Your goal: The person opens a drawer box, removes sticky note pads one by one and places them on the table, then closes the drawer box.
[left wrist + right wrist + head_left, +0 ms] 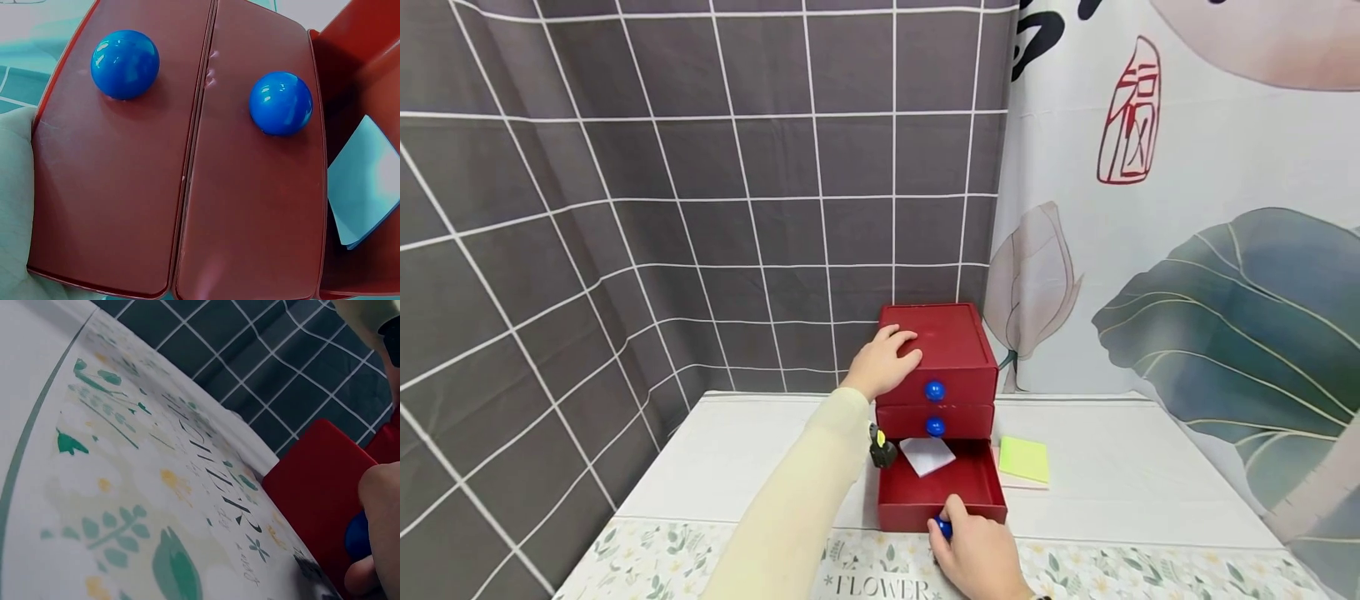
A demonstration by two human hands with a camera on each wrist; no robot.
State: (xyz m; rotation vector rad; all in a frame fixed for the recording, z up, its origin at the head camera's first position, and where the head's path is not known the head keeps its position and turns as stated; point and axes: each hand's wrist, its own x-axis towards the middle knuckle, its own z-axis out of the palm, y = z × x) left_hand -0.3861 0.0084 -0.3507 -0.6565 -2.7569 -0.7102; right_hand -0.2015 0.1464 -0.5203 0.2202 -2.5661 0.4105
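A red chest of drawers (934,337) stands against the grey curtain, its lowest drawer (898,517) pulled out toward me. My right hand (977,550) pinches that drawer's blue knob (944,527) between thumb and fingers. On the chest's top, at its left edge, rests my left hand (883,362) with its fingers spread. Inside the drawer, toward the back left, lies a white paper pad (927,455); the left wrist view shows it as a small stack (365,181). The upper two drawers are closed, each with a round blue knob (125,65).
Right of the open drawer, a yellow-green sticky note pad (1023,459) lies over a pale pink one (1022,482). The white table (1097,467) has a flower-printed front strip (655,558). Curtains hang behind and at the left.
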